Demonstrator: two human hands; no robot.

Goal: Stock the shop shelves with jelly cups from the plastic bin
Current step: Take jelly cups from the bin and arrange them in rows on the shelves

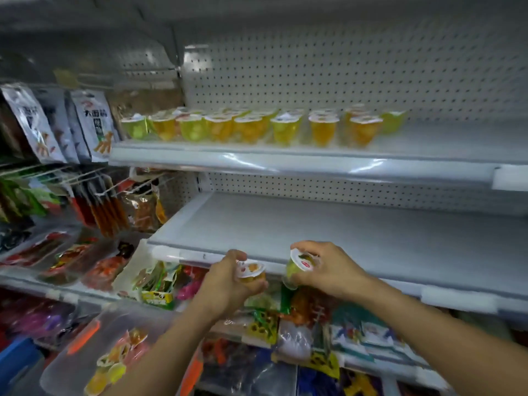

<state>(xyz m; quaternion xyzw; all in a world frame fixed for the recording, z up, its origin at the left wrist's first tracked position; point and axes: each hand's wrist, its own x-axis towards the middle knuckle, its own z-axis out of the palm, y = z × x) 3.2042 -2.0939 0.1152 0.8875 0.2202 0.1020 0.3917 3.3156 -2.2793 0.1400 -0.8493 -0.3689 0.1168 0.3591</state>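
In plastic bin (pixel 64 367), several blurred jelly cups (pixel 115 367). Grasping one orange cup (pixel 252 272) in left grip (pixel 225 278), one green cup (pixel 298 267) in right grip (pixel 328 270).

Jelly cups (pixel 257 127) on shelf (pixel 428 150) above hands.

White upper shelf (pixel 285 160) across the middle of the frame, rows of yellow, orange and green jelly cups (pixel 248 128) upright on it, white lower shelf (pixel 371 247) beneath, left shelf (pixel 25 280) bearing flat snack packets (pixel 85 261)
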